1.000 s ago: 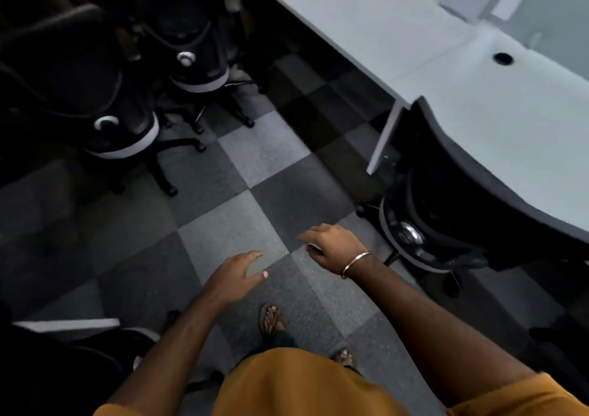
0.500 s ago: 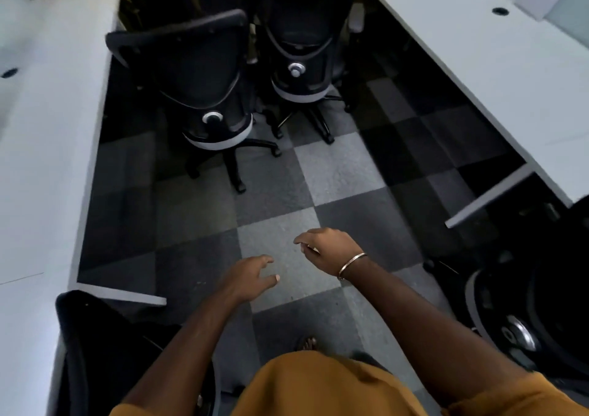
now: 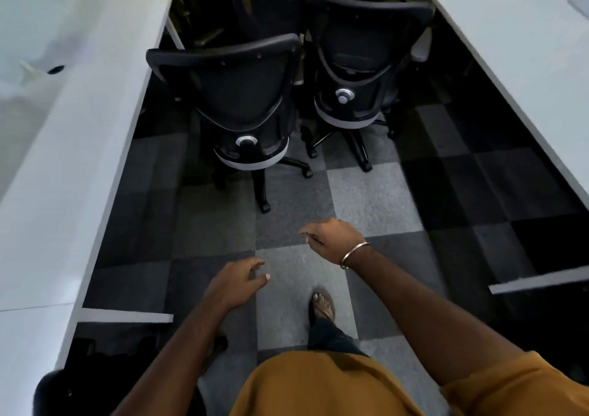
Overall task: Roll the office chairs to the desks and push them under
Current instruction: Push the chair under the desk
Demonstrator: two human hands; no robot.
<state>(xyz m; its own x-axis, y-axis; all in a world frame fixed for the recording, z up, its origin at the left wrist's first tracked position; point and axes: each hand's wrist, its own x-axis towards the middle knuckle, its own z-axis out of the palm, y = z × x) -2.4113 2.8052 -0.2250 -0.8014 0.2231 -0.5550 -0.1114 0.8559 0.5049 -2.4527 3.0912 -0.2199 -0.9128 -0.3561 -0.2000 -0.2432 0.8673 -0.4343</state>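
Note:
Two black mesh-back office chairs stand side by side in the aisle ahead, their backs toward me: the nearer one point(image 3: 242, 97) on the left and the other point(image 3: 357, 62) on the right. A white desk point(image 3: 73, 148) runs along the left, another white desk point(image 3: 522, 52) along the right. My left hand point(image 3: 237, 283) hangs over the carpet with fingers loosely spread, holding nothing. My right hand point(image 3: 334, 237), a bangle on its wrist, hovers a little farther forward with fingers loosely curled and holds nothing. Both hands are well short of the chairs.
Grey and black checkered carpet tiles point(image 3: 373, 199) cover the aisle between the desks. A further black chair point(image 3: 95, 380) sits tucked under the left desk at the bottom left. More dark chairs point(image 3: 264, 4) crowd behind the two. My sandalled foot point(image 3: 322, 305) steps forward.
I have turned left and walked down the aisle, so the two chairs now stand centred and closer. The chair pushed under the right desk has left the view. Both hands stay empty.

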